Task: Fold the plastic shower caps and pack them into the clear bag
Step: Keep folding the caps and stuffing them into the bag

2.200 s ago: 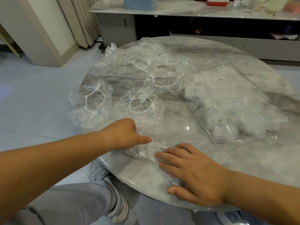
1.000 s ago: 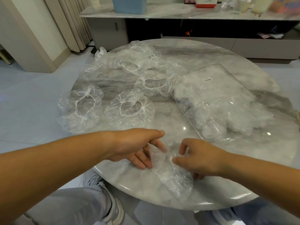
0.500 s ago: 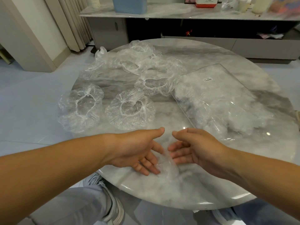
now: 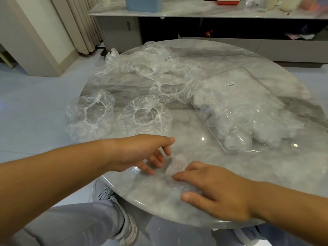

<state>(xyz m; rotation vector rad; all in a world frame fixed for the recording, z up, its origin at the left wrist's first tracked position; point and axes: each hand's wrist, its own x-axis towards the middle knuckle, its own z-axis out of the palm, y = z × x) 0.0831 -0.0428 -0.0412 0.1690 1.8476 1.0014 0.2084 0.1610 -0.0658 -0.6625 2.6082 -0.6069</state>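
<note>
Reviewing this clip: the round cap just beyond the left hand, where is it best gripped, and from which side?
On the cap, pinch the elastic rim at its near edge, coming from above on the person's side. The cap lies flat, opening up, so the rim forms an exposed ring, likely firmer than the thin film. The left hand is closest; a second cap crowds its left.

a round marble table (image 4: 204,61), pleated curtains (image 4: 83,23), and a blue tub (image 4: 143,3) on a low sideboard (image 4: 195,9).
</note>
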